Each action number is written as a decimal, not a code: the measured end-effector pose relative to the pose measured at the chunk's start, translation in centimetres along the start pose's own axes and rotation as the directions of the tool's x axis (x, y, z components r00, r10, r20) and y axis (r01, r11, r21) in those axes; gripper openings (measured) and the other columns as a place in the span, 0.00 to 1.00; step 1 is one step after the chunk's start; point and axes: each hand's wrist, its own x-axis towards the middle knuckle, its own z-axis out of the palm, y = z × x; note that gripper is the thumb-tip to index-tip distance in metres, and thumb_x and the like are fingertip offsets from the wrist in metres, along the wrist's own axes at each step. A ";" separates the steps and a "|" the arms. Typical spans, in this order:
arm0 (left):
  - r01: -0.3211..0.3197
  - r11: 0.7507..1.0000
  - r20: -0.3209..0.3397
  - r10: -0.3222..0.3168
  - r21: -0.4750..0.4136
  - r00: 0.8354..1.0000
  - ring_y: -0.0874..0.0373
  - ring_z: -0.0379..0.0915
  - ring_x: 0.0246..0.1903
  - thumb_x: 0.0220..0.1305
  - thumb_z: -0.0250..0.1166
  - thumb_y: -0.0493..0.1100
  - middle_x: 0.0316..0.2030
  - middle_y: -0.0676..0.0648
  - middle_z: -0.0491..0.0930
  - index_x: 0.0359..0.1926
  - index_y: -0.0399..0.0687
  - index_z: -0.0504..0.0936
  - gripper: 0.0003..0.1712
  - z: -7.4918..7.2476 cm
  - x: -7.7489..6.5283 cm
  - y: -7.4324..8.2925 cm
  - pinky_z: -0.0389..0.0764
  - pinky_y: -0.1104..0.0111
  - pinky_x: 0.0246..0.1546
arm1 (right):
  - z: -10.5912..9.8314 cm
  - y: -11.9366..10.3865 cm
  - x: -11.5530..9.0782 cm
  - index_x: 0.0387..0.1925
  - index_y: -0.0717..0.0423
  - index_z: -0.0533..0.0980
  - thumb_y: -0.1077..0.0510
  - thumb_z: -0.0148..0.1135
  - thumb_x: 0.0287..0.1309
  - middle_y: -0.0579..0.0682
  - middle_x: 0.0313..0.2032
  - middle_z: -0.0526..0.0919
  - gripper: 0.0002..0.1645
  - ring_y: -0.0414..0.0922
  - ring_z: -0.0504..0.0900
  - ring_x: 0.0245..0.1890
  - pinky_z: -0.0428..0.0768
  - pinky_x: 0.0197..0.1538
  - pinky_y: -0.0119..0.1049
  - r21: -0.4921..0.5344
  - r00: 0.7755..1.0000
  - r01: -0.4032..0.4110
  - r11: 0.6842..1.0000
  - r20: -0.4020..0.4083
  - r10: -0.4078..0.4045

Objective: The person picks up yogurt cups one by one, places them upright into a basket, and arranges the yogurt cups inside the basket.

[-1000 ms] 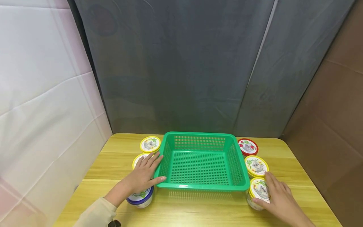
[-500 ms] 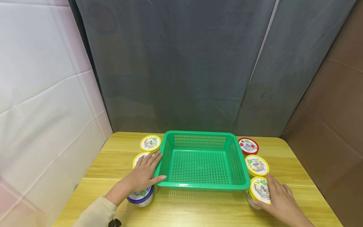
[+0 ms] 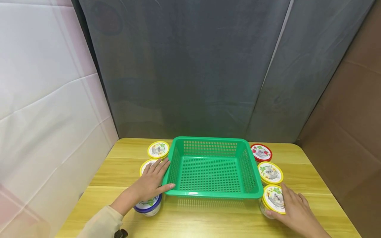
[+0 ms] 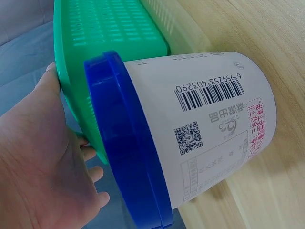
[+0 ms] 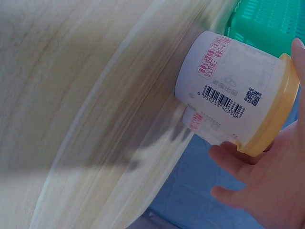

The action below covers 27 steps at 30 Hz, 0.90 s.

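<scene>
My left hand (image 3: 150, 180) lies with spread, straight fingers along the left rim of a green plastic basket (image 3: 212, 195), thumb on its near corner. It partly covers a yellow-lidded tub (image 3: 146, 166). Just below the palm stands a white tub with a blue lid (image 4: 190, 124), close to the hand in the left wrist view. On the right, my right hand (image 3: 296, 208) holds a yellow-lidded tub (image 3: 274, 199) at its lid, thumb on the near side and fingers along the right side. That tub (image 5: 228, 90) stands upright on the table, beside the basket's near right corner.
Another yellow-lidded tub (image 3: 158, 149) stands at the back left. Along the basket's right side are a red-lidded tub (image 3: 261, 152) and a further yellow-lidded tub (image 3: 270, 173). The wooden table (image 3: 208, 221) is bounded by a grey back panel (image 3: 184, 72) and side screens.
The right hand has shifted very slightly at the near yellow-lidded tub. The left hand, basket and other tubs keep their places.
</scene>
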 end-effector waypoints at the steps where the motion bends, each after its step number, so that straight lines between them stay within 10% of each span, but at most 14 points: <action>1: 0.000 1.000 0.001 0.000 0.000 1.000 0.38 0.43 0.78 0.68 0.54 0.68 0.78 0.41 0.49 0.77 0.41 0.51 0.50 0.0 0.0 0.0 0.46 0.36 0.73 | 0.0 0.0 0.0 0.70 0.74 0.55 0.25 0.72 0.40 0.72 0.62 0.71 0.73 0.67 0.73 0.60 0.62 0.60 0.63 -0.004 1.000 0.002 1.000 -0.002 -0.002; 27: 0.005 1.000 0.000 -0.005 -0.003 1.000 0.36 0.44 0.77 0.69 0.54 0.67 0.78 0.40 0.49 0.77 0.41 0.52 0.50 -0.2 -0.1 0.4 0.46 0.36 0.73 | -1.7 0.5 0.4 0.64 0.71 0.64 0.30 0.75 0.38 0.70 0.55 0.77 0.64 0.64 0.75 0.55 0.64 0.58 0.61 -0.030 0.994 0.058 0.998 -0.089 -0.061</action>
